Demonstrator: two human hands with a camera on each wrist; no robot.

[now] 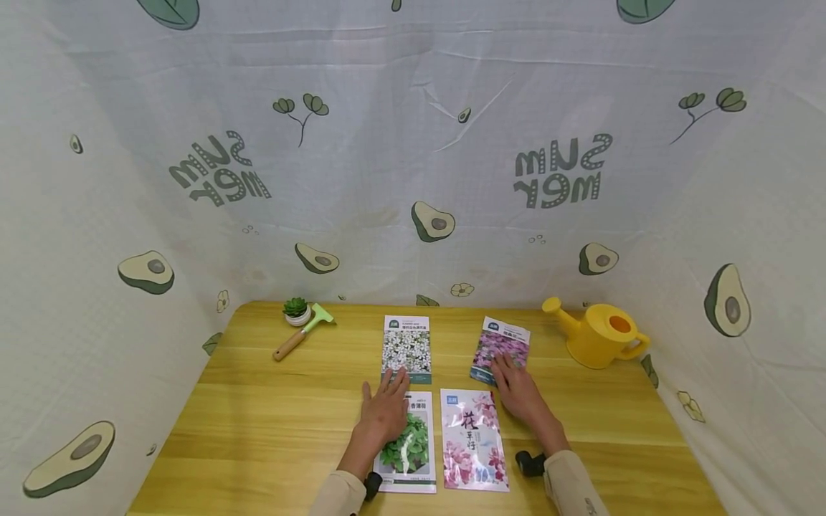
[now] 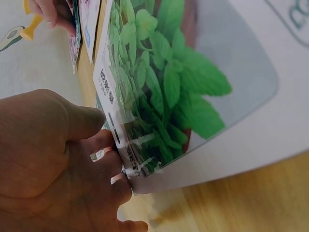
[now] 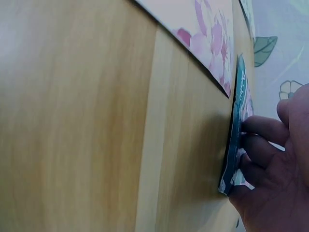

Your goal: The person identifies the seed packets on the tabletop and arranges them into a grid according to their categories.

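In the head view my left hand point(image 1: 385, 411) lies with fingers extended, its fingertips on the lower edge of a seed packet with white flowers point(image 1: 406, 347). Beneath that hand is a seed packet with green leaves point(image 1: 406, 448), seen close in the left wrist view, where my left hand point(image 2: 53, 154) is at its top edge. My right hand point(image 1: 519, 390) rests its fingers on the lower part of a seed packet with purple flowers point(image 1: 500, 349), which lies slightly tilted. The right wrist view shows the fingers point(image 3: 263, 128) touching that packet's front. A pink-flower seed packet point(image 1: 474, 444) lies between the hands.
A yellow watering can point(image 1: 590, 344) stands at the back right of the wooden table point(image 1: 258, 430). At the back left are a small potted succulent point(image 1: 297, 310) and a green-headed hand tool with a wooden handle point(image 1: 290, 345). Printed cloth point(image 1: 381, 165) hangs around the back and sides.
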